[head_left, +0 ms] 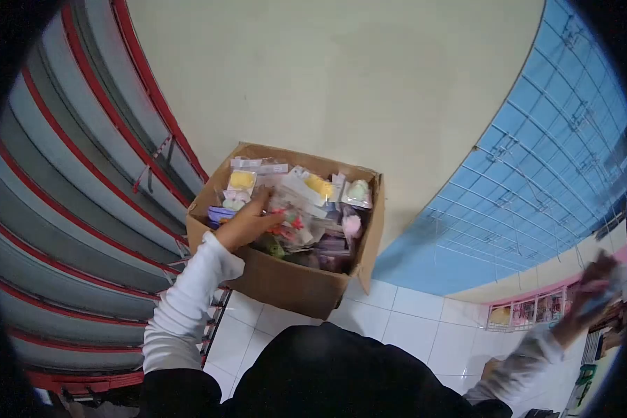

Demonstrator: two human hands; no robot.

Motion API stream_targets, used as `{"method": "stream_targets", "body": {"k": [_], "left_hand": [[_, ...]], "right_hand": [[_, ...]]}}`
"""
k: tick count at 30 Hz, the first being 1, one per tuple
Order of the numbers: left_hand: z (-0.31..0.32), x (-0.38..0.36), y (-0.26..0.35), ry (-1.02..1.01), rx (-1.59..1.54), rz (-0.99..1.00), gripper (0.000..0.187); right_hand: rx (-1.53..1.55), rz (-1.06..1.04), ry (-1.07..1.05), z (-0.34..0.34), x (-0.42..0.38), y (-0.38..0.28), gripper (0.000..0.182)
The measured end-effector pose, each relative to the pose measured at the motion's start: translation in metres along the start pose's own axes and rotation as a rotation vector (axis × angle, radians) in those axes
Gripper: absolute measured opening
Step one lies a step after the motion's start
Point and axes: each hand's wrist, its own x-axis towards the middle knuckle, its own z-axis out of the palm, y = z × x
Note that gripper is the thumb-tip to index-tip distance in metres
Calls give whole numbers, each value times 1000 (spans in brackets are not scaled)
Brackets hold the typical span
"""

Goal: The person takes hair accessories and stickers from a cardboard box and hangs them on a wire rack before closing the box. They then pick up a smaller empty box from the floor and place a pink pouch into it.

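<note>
Left hand (247,223) reaches down into an open cardboard box (292,282), its fingers curled loosely over the heap of small packaged items (306,209) inside; whether it has pinched one packet or merely rests on the pile I cannot tell, since the fingertips are buried among the wrappers. A white sleeve (181,313) covers that arm to the wrist. At the far right edge of the view, the right hand (595,285) is raised well away from the box and appears closed around a small pale packet (616,279), though the picture is blurred there and the grip is hard to read. That hand sits near a pink display rack (529,306) hung with small carded goods, below a blue wall fitted with a wire grid (536,188). The box stands on a red-trimmed shelf unit (63,230) to the left, against a plain pale wall, with white floor tiles (404,320) beneath. Judging from this, the work in hand looks like picking packets out of the box one at a time and carrying them toward the rack. The next move, I judge, calls for the left fingers to separate a single packet from the tangle without dragging its neighbours over the box's edge.
</note>
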Motion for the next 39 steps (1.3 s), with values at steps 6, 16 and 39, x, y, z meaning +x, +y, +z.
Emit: {"method": "stream_targets", "body": {"k": [6,16,39], "left_hand": [[-4,21,4,-339,135,-8,57],[-2,18,-4,-184,536,297,39],[83,-37,173,-85,377,490,28]], "right_hand": [[-1099,709,-74,71,56,310,21],[-2057,542,-954,19,35,419,28],[-1397,82,-500,87,28,112,19]]}}
